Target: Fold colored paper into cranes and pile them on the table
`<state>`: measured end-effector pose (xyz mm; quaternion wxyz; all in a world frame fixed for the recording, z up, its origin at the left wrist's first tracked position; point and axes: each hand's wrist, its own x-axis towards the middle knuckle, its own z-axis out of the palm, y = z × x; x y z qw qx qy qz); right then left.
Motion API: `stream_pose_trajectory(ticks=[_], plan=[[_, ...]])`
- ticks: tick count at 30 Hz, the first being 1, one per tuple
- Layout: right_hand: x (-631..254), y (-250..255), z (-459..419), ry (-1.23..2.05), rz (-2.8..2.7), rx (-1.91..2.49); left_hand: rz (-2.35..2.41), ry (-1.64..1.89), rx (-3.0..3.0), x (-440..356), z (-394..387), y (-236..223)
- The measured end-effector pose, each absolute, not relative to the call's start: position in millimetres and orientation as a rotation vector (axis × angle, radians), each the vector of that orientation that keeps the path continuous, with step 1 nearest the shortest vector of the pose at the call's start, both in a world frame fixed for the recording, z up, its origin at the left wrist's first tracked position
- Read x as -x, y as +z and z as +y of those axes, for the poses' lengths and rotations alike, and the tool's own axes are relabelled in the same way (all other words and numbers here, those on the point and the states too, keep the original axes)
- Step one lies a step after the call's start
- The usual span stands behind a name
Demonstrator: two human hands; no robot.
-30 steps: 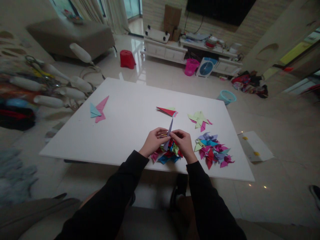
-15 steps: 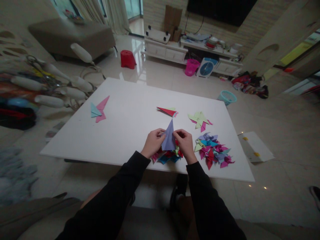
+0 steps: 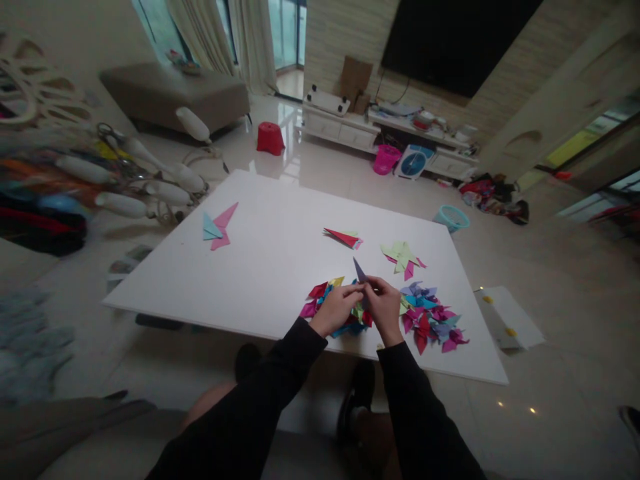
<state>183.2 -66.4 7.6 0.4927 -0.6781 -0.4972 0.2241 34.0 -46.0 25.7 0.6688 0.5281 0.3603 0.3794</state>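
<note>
Both my hands meet over the near edge of a white table (image 3: 260,260). My left hand (image 3: 336,309) and my right hand (image 3: 384,305) pinch a folded purple paper piece (image 3: 360,272), whose point sticks up between the fingertips. Under my hands lies a heap of folded coloured paper pieces (image 3: 327,301). A second heap of purple, pink and red folded pieces (image 3: 433,319) lies just right of my right hand.
Farther on the table lie a red folded piece (image 3: 343,237), a light green and pink cluster (image 3: 401,255), and a pink and blue pair (image 3: 217,225) at the left. White sheets (image 3: 507,317) lie on the floor to the right. A drying rack (image 3: 150,180) stands at the left.
The purple piece was spread flat as a wide triangle; now it is folded narrower and held lower between my fingertips. The view has shifted, so the table sits lower and to the right.
</note>
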Motion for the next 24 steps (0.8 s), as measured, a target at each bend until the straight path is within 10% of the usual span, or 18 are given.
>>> stream_pose_trajectory(ticks=[24], plan=[[-144, -35, 191, 0.398, -1.777, 2.118, 1.108, 1.048, -1.391, 23, -1, 54]])
